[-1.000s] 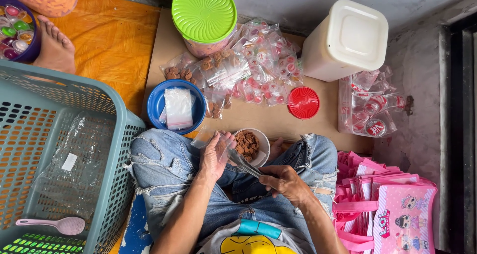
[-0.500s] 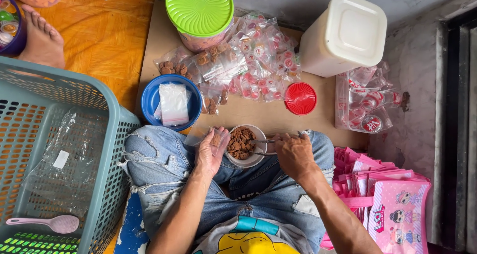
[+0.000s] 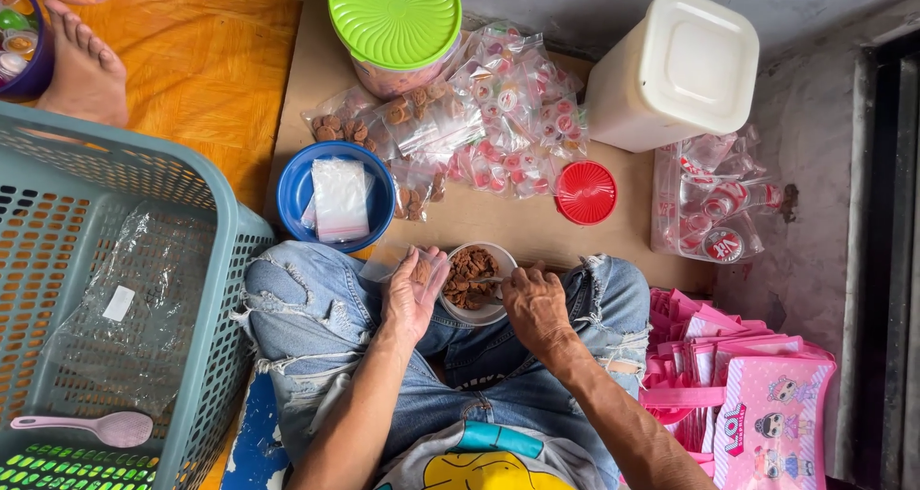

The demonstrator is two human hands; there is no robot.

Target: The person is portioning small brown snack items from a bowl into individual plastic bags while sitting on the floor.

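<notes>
Clearly seen, little else:
Left hand [image 3: 410,294]: fingers curled around a small clear bag [image 3: 418,268], its contents hard to make out.
Right hand [image 3: 535,303]: closed on a thin utensil [image 3: 489,281]; its tip is lost among brown snacks.
Bowl [image 3: 474,279]: on the lap, between both hands.
Bare foot [image 3: 84,68]: another person's, cut off.

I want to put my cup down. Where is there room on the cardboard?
Bare cardboard lies between the red lid, the blue bowl and the small bowl of brown snacks. It is crowded further up, among the snack bags by the green-lidded tub.
</notes>
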